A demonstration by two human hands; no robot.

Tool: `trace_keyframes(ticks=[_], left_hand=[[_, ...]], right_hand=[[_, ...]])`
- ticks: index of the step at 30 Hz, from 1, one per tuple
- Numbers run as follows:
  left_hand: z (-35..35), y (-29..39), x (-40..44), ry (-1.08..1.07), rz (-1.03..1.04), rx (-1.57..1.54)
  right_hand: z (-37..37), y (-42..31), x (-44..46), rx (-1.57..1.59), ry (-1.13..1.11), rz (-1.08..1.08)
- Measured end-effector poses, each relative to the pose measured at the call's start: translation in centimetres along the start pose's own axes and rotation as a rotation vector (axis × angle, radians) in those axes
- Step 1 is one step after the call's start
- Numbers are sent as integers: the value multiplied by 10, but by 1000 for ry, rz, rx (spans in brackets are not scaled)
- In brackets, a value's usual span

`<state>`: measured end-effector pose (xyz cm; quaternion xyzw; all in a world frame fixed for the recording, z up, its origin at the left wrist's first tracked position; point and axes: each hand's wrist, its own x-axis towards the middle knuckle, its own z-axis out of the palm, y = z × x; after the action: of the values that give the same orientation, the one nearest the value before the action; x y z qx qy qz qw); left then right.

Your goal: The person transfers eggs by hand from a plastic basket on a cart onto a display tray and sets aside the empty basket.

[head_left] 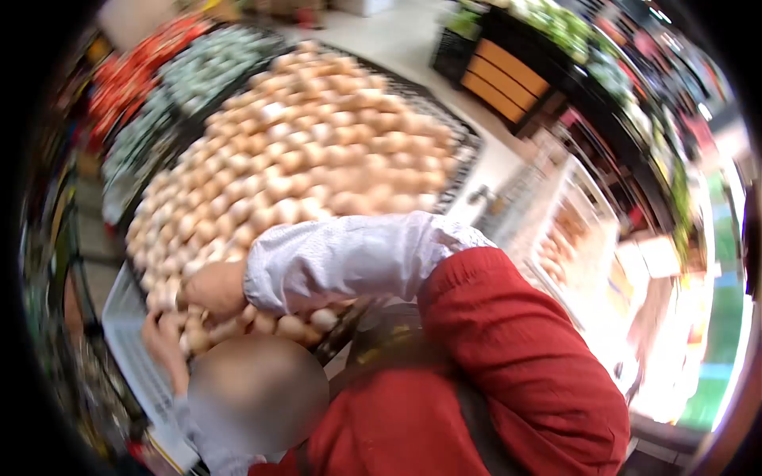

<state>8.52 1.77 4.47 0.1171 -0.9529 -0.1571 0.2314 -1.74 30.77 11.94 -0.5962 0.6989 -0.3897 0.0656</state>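
A big heap of brown and pale eggs (pixel 270 182) fills a black crate-like display. My right hand (pixel 214 289), below a white sleeve cover, reaches across to the heap's near left corner. Its fingers are smeared and partly turned from view. Close beside it, my left hand (pixel 163 343) is raised at the heap's edge, its fingers also blurred. A pale egg (pixel 164 300) lies at the fingertips of both hands; I cannot tell which hand, if either, grips it. A white plastic basket (pixel 127 317) stands just left of my left hand.
Blue-green packed goods (pixel 214 67) and red net bags (pixel 143 67) lie beyond the heap at the left. At right is a white crate (pixel 591 198) with more eggs inside. Vegetable shelves (pixel 548 28) stand farther back. A blurred round shape (pixel 258 393) covers the lower left.
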Motion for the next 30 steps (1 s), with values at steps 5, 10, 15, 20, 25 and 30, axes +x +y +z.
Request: trace_keyframes(ticks=[5,10,15,20,25,30], left_hand=[[-21,97,22,172,105,-28],[3,217,47,29,283,-349],[43,375,35,-280,496,-602],[87,521,-21,-707,655,-769],[112,652,-107,-1036,961,-717],[152,711,-179,-1308,1042,-740]], right_hand=[[-126,-38,-189,301,56,187],[-222,-69,-437,255,857,699],[-239,-103,-678,-127,1211,1484],[-167,-74,-818,-49,813,1912],[-108,-19,-873,-132,472,1843],[-107,-15,-846,-349,252,1821]])
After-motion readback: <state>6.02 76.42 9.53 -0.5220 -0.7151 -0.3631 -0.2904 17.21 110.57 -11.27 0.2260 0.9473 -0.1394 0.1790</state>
